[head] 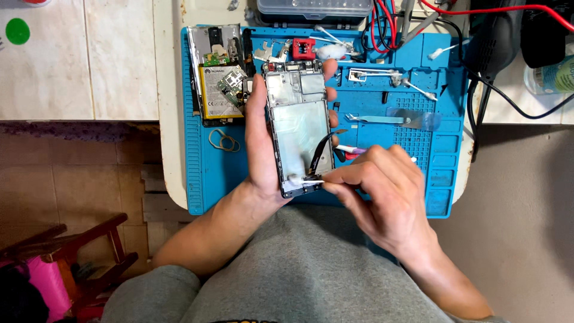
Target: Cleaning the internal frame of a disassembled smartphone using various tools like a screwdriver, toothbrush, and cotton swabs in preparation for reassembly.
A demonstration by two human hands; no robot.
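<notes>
At the far left edge of the blue mat [197, 179] I see an opened phone back [216, 75] with its yellow battery showing, lying flat near the mat's top left corner, and a small wire ring [225, 142] on the mat just below it. My left hand [260, 149] is wrapped around a stripped phone frame [300, 125], held upright above the mat's middle, fingers closed on both long sides. A black ribbon cable [321, 151] curls up off the frame's lower half. My right hand [382, 191] pinches a cotton swab [305, 180], its white tip touching the frame's bottom end. Further right, tweezers [376, 119] lie on the mat, and more swabs [418, 90] lie toward its top right corner.
</notes>
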